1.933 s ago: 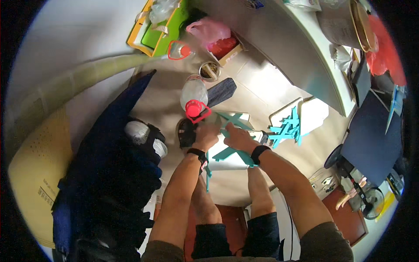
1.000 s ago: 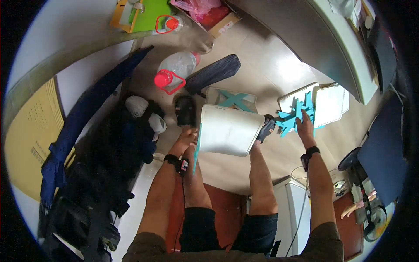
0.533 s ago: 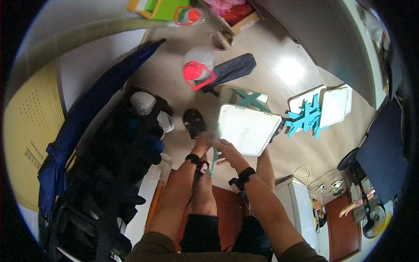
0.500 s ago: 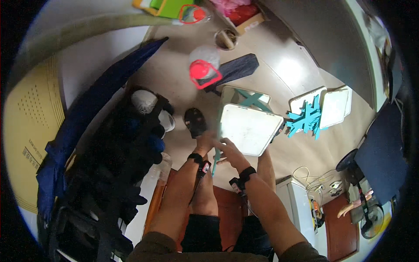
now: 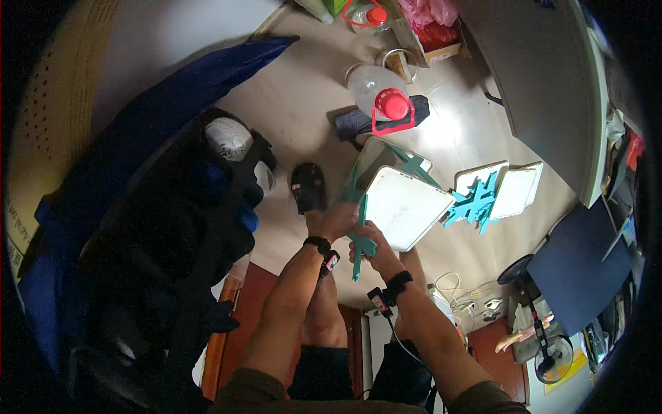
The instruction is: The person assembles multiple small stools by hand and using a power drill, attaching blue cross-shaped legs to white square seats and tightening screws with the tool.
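A folding stool with white panels (image 5: 407, 207) and teal crossed legs (image 5: 412, 164) stands tilted before my knees. My left hand (image 5: 338, 221) is closed around the stool's near teal leg piece (image 5: 361, 245). Just to its right and a little lower, my right hand (image 5: 376, 252) grips the same leg piece, its fingers curled over the lower part. Part of the leg is hidden behind my fingers. Both wrists wear black bands with small devices.
To the right lies another white and teal stool (image 5: 476, 200). Beyond the stools stand a large clear bottle with a red cap (image 5: 394, 107) and a box of pink bags (image 5: 431, 34). A dark-covered rack (image 5: 186, 228) fills the left. A fan (image 5: 554, 359) is at lower right.
The view has shifted. More of the teal leg piece now shows between my hands, and my right hand has closed on it; before, its fingers were spread.
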Demonstrator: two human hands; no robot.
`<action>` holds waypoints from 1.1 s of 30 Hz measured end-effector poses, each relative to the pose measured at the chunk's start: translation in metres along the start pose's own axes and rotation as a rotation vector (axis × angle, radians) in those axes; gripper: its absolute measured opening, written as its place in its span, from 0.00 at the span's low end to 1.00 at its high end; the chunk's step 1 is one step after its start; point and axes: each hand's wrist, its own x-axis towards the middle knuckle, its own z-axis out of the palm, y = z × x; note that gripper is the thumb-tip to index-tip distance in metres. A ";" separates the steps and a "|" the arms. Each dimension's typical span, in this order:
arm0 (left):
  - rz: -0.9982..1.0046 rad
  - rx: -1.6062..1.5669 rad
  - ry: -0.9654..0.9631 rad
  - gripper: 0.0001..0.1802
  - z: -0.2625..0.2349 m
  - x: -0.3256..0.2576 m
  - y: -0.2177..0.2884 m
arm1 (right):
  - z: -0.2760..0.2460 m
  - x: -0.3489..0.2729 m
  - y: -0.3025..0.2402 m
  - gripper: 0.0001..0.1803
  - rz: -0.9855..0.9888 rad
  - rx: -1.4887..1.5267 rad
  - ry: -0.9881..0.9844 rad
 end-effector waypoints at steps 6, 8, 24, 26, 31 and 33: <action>-0.067 -0.055 -0.182 0.16 -0.024 0.007 0.014 | 0.008 -0.003 -0.011 0.16 -0.067 -0.053 0.022; -0.036 -0.046 -0.141 0.17 -0.032 0.007 0.021 | 0.005 -0.003 -0.012 0.18 -0.024 0.010 0.091; -0.159 0.010 -0.210 0.18 -0.033 0.003 0.035 | 0.000 0.040 -0.047 0.23 -0.378 -1.383 0.375; -0.208 0.016 -0.221 0.19 -0.050 0.002 0.049 | 0.009 0.031 -0.045 0.22 -0.381 -1.379 0.393; -0.290 -0.039 -0.262 0.18 -0.043 0.000 0.050 | 0.009 0.025 -0.044 0.20 -0.314 -1.397 0.399; -0.136 -0.093 0.020 0.15 -0.027 -0.002 0.038 | 0.008 0.025 -0.043 0.20 -0.376 -1.344 0.443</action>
